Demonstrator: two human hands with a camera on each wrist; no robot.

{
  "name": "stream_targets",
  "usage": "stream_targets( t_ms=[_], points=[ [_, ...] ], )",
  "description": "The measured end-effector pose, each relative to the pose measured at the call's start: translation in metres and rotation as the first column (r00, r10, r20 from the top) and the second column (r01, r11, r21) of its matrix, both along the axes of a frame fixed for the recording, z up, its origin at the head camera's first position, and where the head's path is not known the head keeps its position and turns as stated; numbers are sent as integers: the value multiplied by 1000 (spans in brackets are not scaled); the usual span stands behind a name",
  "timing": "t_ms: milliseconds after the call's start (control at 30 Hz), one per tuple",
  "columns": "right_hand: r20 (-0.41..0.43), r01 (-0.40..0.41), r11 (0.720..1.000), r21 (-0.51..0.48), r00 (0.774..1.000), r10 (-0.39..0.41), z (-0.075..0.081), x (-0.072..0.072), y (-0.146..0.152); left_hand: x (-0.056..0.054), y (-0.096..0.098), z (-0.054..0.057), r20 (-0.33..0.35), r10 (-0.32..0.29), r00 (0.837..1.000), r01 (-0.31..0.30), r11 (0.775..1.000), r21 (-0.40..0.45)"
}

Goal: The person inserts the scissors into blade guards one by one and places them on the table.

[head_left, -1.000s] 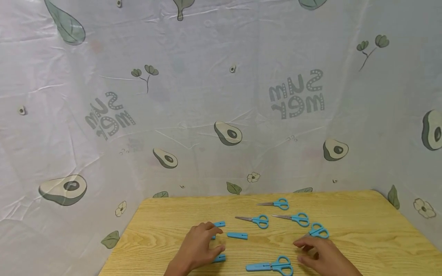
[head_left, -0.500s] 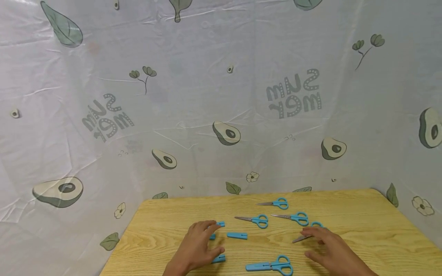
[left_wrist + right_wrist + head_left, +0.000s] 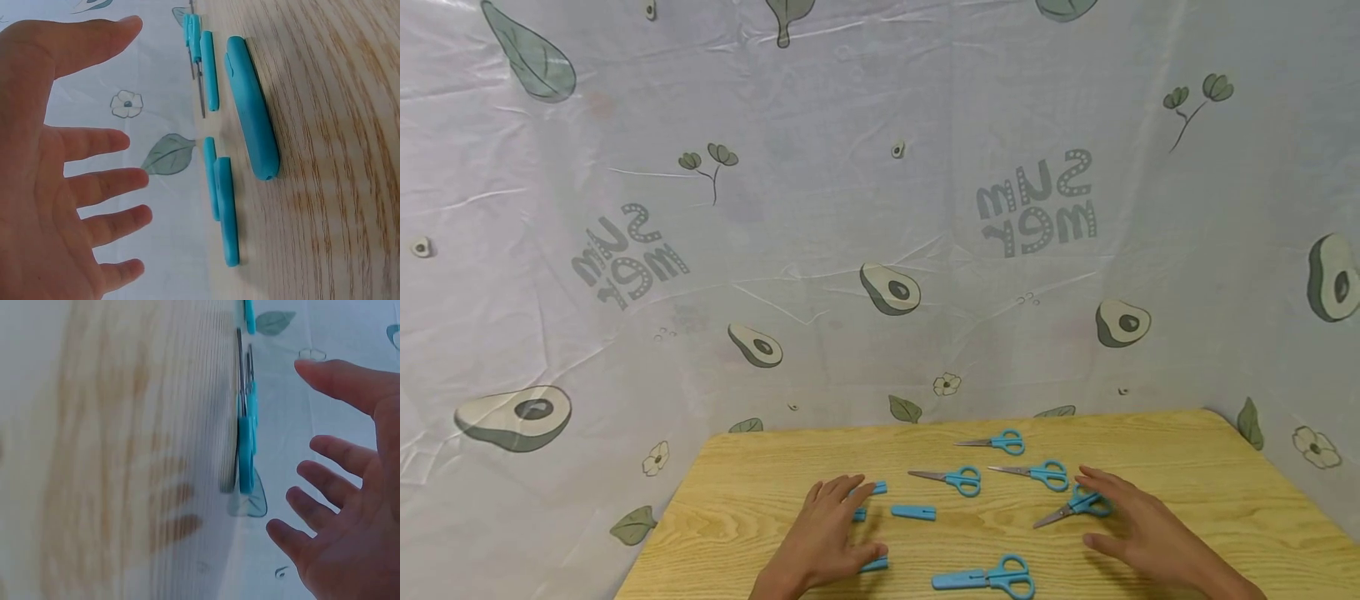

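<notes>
My left hand (image 3: 829,535) hovers over the left part of the table, fingers spread and holding nothing. Around it lie blue scissor caps, some partly hidden by the hand; the nearest cap (image 3: 253,109) shows in the left wrist view. Another cap (image 3: 913,512) lies to its right. My right hand (image 3: 1142,527), also spread and without a grip, is beside blue-handled scissors (image 3: 1062,512) with bare blades, covering part of their handles in the head view; whether it touches them I cannot tell. Scissors with a cap over the blades (image 3: 973,578) lie between the hands near the front.
Farther back on the wooden table (image 3: 1210,467) lie three more uncapped scissors: one pair at the back (image 3: 1007,442), a left pair (image 3: 958,481) and a right pair (image 3: 1048,475). A pale printed sheet (image 3: 820,208) hangs behind the table.
My right hand has moved right from over the nearby scissors, spreading its fingers and uncovering their blades. My left hand stays in about the same place.
</notes>
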State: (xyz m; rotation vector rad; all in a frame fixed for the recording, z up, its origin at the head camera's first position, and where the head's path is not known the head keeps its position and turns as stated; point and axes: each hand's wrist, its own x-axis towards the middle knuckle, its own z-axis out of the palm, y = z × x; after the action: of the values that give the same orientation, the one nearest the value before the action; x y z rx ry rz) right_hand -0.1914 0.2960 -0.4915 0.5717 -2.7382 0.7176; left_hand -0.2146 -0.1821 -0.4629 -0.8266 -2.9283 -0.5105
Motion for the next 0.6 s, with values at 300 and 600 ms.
stream_targets(
  t_ms=[300,600],
  points=[
    [15,-17,1000,-14,1000,17,-3,-14,17,-8,-8,-14,33,-36,999,34,998,56],
    [103,-27,999,-31,994,30,0,-31,20,3,-17,-3,118,-72,990,66,996,56]
  ],
)
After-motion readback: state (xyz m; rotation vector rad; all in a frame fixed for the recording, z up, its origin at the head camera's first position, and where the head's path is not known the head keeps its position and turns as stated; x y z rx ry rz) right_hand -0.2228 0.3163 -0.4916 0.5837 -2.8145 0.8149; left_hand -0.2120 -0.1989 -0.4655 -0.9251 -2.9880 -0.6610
